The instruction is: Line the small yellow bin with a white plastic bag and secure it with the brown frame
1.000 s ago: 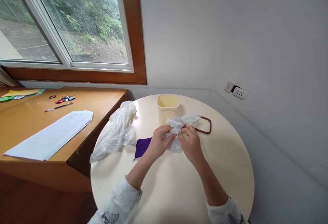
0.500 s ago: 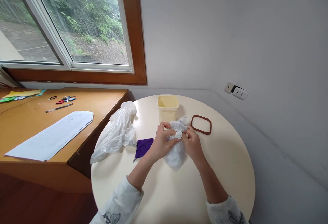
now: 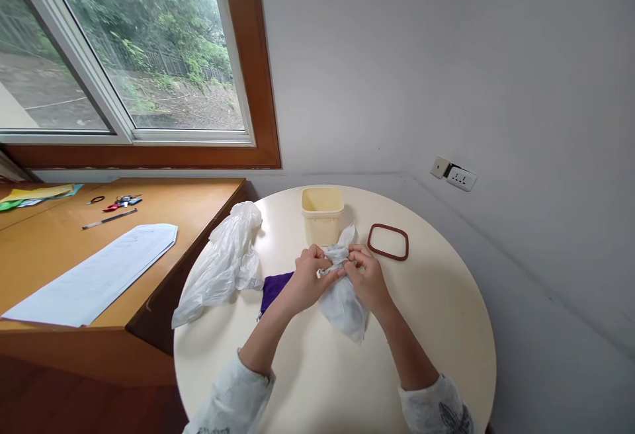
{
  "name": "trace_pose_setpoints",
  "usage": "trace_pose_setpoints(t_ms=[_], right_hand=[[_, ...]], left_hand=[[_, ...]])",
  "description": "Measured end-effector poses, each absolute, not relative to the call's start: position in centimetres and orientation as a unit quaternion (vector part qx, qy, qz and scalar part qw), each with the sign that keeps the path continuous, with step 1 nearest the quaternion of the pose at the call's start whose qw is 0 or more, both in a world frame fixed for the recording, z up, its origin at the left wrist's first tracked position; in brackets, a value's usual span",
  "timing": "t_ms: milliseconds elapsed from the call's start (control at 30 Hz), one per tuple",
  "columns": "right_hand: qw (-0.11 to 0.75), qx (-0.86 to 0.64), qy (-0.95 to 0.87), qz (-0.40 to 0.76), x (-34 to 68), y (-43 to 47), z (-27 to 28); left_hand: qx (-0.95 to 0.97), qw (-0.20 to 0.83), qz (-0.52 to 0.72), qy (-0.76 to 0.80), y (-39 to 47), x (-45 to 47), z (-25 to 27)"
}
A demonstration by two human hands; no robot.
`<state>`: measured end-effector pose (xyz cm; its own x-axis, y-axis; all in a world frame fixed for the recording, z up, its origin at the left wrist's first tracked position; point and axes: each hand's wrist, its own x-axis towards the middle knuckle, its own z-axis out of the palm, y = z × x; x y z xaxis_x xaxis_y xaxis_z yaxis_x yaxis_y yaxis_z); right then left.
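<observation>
My left hand [image 3: 306,276] and my right hand [image 3: 366,276] meet over a round cream table [image 3: 436,328], and both pinch the bunched top of a small white plastic bag [image 3: 343,299]. The bag's body hangs down toward me between my wrists. A purple cloth [image 3: 273,288] lies flat on the table, partly under my left hand. Just beyond my hands stands an open cream plastic container [image 3: 322,212]. A brown rectangular ring [image 3: 388,241] lies to its right.
A second, larger crumpled white plastic bag [image 3: 223,262] lies at the table's left edge. A wooden desk [image 3: 54,255] to the left carries a white paper sheet [image 3: 94,274], a pen [image 3: 109,218] and small items. A window is above it; a wall socket [image 3: 460,178] is at right.
The bag's loose end, first spread toward the brown ring, has been gathered in between my fingers, and the bag's body has dropped lower toward me. The view shifted slightly.
</observation>
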<state>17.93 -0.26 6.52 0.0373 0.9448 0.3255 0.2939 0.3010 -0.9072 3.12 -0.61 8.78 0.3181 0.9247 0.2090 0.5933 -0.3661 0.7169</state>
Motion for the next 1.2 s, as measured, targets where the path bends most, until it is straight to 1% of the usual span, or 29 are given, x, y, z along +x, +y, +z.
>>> trace_pose_setpoints(t_ms=[133, 233, 300, 433, 533, 667, 767, 933, 1033, 1100, 1200], right_hand=[[0.522, -0.496, -0.609, 0.333, 18.0, 0.0, 6.5], [0.526, -0.501, -0.597, 0.342, 18.0, 0.2, 6.4], [0.526, -0.511, -0.591, 0.336, 18.0, 0.3, 6.3], [0.533, -0.526, -0.597, 0.289, 18.0, 0.1, 6.2], [0.536, -0.508, -0.619, 0.267, 18.0, -0.4, 6.4], [0.518, -0.478, -0.653, 0.277, 18.1, -0.9, 6.9], [0.512, -0.472, -0.662, 0.277, 18.1, -0.9, 7.1], [0.539, -0.506, -0.627, 0.247, 18.0, 0.0, 6.4], [0.529, -0.529, -0.614, 0.251, 18.5, 0.7, 6.0], [0.524, -0.531, -0.613, 0.260, 18.9, 0.9, 5.9], [0.527, -0.527, -0.611, 0.268, 19.1, 0.7, 6.1]], left_hand=[[0.838, 0.204, 0.284, 0.419, -1.2, 2.7, 9.7], [0.868, 0.197, 0.286, 0.355, -1.7, 2.5, 10.4], [0.870, 0.200, 0.294, 0.341, -1.9, 2.4, 10.4], [0.827, 0.203, 0.314, 0.419, -1.7, 2.6, 9.7], [0.789, 0.220, 0.305, 0.485, -1.1, 2.6, 9.0], [0.803, 0.230, 0.270, 0.478, -0.7, 2.3, 8.8], [0.842, 0.174, 0.256, 0.443, -0.7, 2.3, 9.2], [0.908, 0.013, 0.228, 0.352, -1.1, 2.8, 10.1], [0.923, -0.031, 0.235, 0.304, -1.6, 2.7, 10.4], [0.916, -0.018, 0.260, 0.304, -1.9, 2.5, 10.2], [0.870, 0.045, 0.307, 0.383, -2.1, 2.1, 9.6]])
